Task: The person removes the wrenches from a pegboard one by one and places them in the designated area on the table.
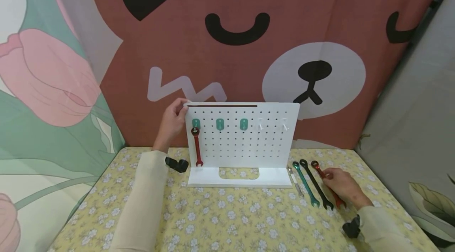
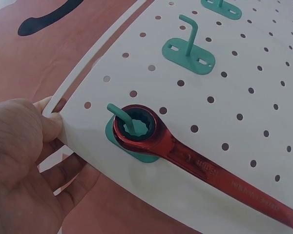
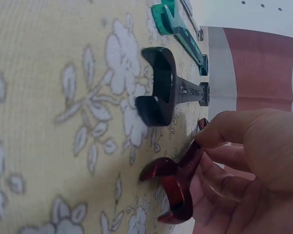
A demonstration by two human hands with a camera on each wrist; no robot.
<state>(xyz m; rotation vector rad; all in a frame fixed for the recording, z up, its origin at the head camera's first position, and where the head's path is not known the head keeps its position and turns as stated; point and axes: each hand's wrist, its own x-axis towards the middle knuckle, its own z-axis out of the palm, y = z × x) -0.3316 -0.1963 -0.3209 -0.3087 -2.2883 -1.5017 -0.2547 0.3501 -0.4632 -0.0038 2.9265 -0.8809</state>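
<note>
A white pegboard [image 1: 241, 137] stands on the table, with my left hand [image 1: 174, 119] gripping its upper left edge, thumb in front and fingers behind. On its leftmost green hook [image 2: 119, 111] hangs a red combination wrench [image 2: 185, 158] by its ring end. Two more green hooks and two clear hooks [image 1: 284, 125] run along the same row. My right hand [image 1: 343, 185] pinches a second, orange-red wrench [image 3: 178, 183] lying at the right; its open jaw points toward me. Beside it lie a black wrench [image 1: 316, 184], a green wrench [image 1: 306, 185] and a small silver wrench [image 1: 296, 182].
A yellow flowered cloth [image 1: 213, 220] covers the table. Behind the board hangs a curtain [image 1: 234, 70] with a bear print, and other printed curtains [image 1: 46, 98] close off the sides. The board's base plate [image 1: 202, 177] has a cut-out in its middle.
</note>
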